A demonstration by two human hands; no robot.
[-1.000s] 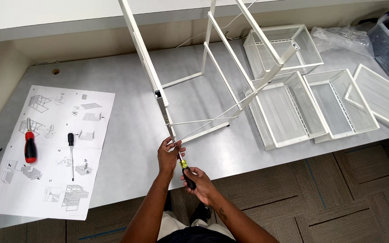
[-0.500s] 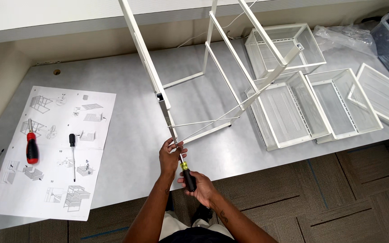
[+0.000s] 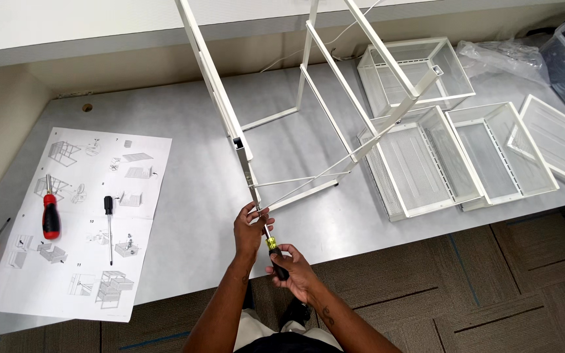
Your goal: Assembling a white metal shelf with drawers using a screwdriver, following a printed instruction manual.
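Two hands at bottom center: frame leg point(image 3: 248, 175) is pinched by left hand point(image 3: 248, 230), screwdriver point(image 3: 273, 252) is gripped tight by right hand point(image 3: 292, 269); screw-driving step, steady alignment needed next.

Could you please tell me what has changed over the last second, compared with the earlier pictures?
Hardly anything. The left hand still pinches the lower end of the white frame, and the right hand still holds the yellow-and-black screwdriver against it. The tools on the instruction sheet and the mesh baskets lie unmoved.
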